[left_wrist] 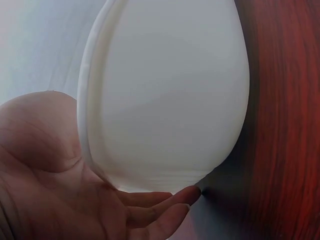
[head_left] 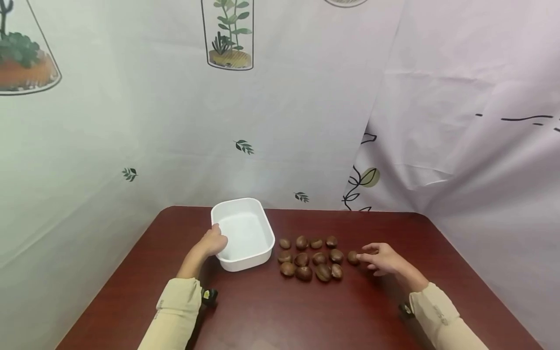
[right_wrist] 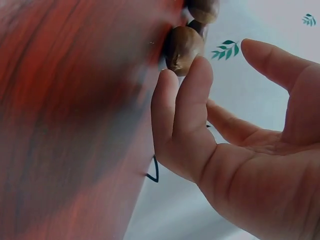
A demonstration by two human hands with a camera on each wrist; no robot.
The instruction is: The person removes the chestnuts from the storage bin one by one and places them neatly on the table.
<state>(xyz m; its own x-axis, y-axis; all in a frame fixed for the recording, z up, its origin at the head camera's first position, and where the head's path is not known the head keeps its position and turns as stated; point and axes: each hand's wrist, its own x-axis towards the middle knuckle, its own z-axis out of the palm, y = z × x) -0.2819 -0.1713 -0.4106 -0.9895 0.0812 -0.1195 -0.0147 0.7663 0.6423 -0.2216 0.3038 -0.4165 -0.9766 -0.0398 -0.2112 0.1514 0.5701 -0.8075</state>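
Observation:
A white rectangular plastic container [head_left: 245,233] stands at the left of the table, with nothing visible inside. My left hand [head_left: 213,241] grips its left side, thumb at the rim and fingers against the outer wall, as the left wrist view of the container [left_wrist: 170,90] shows. To the container's right, brown chestnuts [head_left: 302,259] lie in three rough rows. One chestnut [head_left: 352,257] sits apart at their right end. My right hand [head_left: 382,259] reaches to this one, fingertips at it; in the right wrist view the thumb [right_wrist: 272,62] is spread away from the fingers [right_wrist: 192,100].
The dark red wooden table [head_left: 271,311] has rounded far corners. White cloth [head_left: 302,121] printed with leaves and jars of plants hangs behind it and along both sides. A dark strap [head_left: 209,296] is on the left wrist, and another [head_left: 407,310] on the right.

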